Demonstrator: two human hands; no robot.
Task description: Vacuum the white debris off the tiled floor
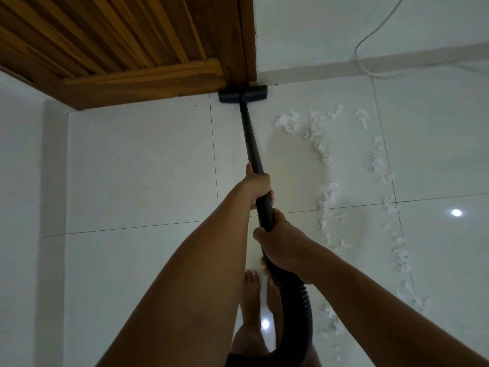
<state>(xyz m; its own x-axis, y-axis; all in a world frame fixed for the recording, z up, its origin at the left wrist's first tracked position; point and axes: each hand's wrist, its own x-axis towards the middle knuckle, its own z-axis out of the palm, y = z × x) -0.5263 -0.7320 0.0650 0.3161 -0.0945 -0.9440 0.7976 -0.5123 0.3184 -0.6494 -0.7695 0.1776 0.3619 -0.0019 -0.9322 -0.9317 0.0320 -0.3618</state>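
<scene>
As our left hand (258,187) and right hand (278,243) wrap the vacuum wand (250,139) (each grip fully closed), its head (242,94) touches the door (148,80) edge — white debris (320,145) lies right, open tiled floor (143,168) left.

Dim, greenish light; two glare spots on glossy floor tiles (397,160); wide-angle bending at edges; door (111,49) slightly soft.

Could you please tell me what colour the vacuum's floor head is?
The floor head is black, seen in the head view.

Left grip (258,185) clenched ahead of clenched right grip (275,242).
</scene>
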